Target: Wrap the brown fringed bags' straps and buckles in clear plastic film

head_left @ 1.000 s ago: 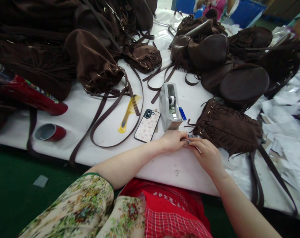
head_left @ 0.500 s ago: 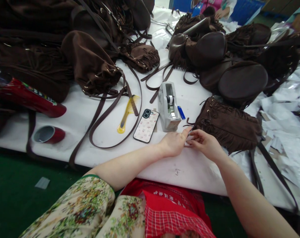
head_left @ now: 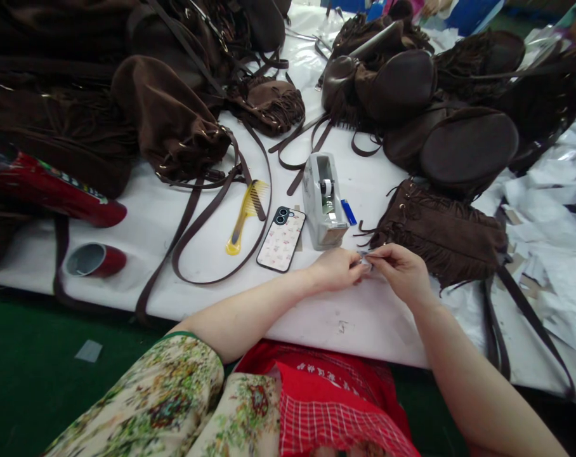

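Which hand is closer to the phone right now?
Left. The left hand lies just right of the phone, a small gap apart; the right hand is farther right, beside the fringed bag. Both pinch a small pale piece.

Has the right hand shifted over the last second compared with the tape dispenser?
Yes. The right hand, pinching a small pale piece with the left hand, has moved slightly away from the near edge of the table, toward the tape dispenser.
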`<action>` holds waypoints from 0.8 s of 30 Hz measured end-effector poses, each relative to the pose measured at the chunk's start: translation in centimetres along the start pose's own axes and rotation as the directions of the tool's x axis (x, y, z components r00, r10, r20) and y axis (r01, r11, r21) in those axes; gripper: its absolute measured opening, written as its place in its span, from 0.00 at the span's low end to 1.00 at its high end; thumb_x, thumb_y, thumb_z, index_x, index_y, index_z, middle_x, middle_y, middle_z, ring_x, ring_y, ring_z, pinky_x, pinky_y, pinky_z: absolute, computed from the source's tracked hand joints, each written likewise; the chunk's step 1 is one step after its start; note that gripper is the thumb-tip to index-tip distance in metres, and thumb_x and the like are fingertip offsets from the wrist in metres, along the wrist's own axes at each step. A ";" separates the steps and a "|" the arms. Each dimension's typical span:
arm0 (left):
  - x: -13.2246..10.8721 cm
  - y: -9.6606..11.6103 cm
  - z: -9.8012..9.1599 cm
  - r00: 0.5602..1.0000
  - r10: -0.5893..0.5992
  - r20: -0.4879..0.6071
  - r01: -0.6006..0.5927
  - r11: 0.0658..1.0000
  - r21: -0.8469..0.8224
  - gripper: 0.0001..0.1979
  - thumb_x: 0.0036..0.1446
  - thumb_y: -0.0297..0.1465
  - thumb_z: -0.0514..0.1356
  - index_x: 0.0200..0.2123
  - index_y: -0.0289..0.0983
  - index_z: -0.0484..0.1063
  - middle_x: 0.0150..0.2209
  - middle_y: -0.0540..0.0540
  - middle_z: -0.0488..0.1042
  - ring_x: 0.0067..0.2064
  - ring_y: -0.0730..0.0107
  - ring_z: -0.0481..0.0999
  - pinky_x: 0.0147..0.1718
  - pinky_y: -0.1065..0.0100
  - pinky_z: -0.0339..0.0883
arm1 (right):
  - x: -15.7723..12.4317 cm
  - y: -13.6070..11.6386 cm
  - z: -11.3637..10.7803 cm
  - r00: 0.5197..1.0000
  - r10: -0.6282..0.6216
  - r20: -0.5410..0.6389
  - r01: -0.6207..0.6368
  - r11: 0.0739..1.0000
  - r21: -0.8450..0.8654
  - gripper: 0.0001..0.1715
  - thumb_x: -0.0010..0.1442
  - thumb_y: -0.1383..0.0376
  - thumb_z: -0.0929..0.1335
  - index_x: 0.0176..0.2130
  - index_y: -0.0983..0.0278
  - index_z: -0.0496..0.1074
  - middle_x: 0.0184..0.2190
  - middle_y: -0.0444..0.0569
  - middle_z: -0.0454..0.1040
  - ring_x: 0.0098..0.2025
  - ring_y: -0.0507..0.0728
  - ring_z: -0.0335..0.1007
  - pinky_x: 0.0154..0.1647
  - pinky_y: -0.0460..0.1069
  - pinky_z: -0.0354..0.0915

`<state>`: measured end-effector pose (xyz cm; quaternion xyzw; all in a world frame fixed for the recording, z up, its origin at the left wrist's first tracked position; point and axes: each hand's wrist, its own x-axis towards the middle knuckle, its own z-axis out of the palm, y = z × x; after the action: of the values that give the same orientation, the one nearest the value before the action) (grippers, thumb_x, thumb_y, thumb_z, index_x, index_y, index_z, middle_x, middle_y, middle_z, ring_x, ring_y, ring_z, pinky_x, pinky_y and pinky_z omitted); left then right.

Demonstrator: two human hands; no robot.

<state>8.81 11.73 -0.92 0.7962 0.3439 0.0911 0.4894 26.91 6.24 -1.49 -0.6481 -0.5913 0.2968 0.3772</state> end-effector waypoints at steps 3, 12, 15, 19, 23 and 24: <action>-0.2 -0.2 0.0 1.000 -0.017 0.002 0.017 1.000 0.012 0.15 0.60 0.38 0.54 0.28 0.36 0.74 0.27 0.48 0.77 0.29 0.70 0.73 0.28 0.72 0.60 | 0.8 -0.8 -1.0 0.975 0.097 0.200 -0.112 0.992 0.064 0.15 0.51 0.54 0.73 0.31 0.63 0.76 0.29 0.48 0.77 0.31 0.56 0.72 0.34 0.50 0.69; -0.9 -0.1 0.2 0.999 0.047 -0.027 -0.042 0.985 0.168 0.18 0.61 0.41 0.52 0.32 0.38 0.77 0.30 0.45 0.77 0.31 0.64 0.74 0.27 0.69 0.57 | 3.1 -3.7 -2.3 0.795 0.255 0.550 -0.250 0.964 -0.086 0.14 0.48 0.55 0.74 0.28 0.64 0.78 0.25 0.47 0.78 0.27 0.54 0.73 0.25 0.46 0.66; -0.9 -0.1 0.0 0.999 0.034 -0.019 -0.030 0.986 0.164 0.17 0.61 0.40 0.51 0.33 0.38 0.77 0.31 0.44 0.77 0.32 0.63 0.74 0.28 0.69 0.58 | 3.5 -3.9 -2.4 0.786 0.296 0.543 -0.252 0.955 -0.156 0.13 0.49 0.56 0.73 0.30 0.64 0.78 0.21 0.46 0.76 0.22 0.52 0.69 0.19 0.44 0.60; -0.9 0.0 -0.2 1.000 0.018 -0.011 -0.017 0.989 0.146 0.16 0.61 0.39 0.51 0.33 0.37 0.76 0.31 0.45 0.77 0.33 0.64 0.74 0.29 0.69 0.60 | 3.7 -3.5 -2.4 0.793 0.295 0.533 -0.238 0.955 -0.174 0.14 0.49 0.55 0.72 0.30 0.63 0.78 0.24 0.47 0.77 0.25 0.53 0.71 0.22 0.45 0.63; -0.9 0.1 -0.2 1.000 0.014 -0.004 -0.013 0.989 0.147 0.17 0.61 0.39 0.51 0.33 0.37 0.76 0.31 0.44 0.77 0.33 0.64 0.75 0.30 0.69 0.62 | 3.9 -3.4 -2.3 0.776 0.319 0.544 -0.236 0.947 -0.218 0.14 0.48 0.54 0.73 0.28 0.63 0.76 0.25 0.48 0.78 0.27 0.55 0.72 0.23 0.46 0.64; -0.9 0.1 -0.2 1.000 0.011 -0.006 -0.010 0.989 0.150 0.17 0.61 0.39 0.51 0.33 0.37 0.76 0.32 0.44 0.77 0.33 0.63 0.75 0.30 0.69 0.62 | 3.9 -3.6 -2.3 0.772 0.319 0.549 -0.218 0.945 -0.242 0.14 0.49 0.54 0.72 0.28 0.63 0.76 0.24 0.47 0.77 0.26 0.55 0.72 0.22 0.46 0.63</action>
<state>8.07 11.30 -0.55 0.8324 0.3470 0.0702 0.4264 27.33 9.86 2.96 -0.6328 -0.6015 0.4815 0.0771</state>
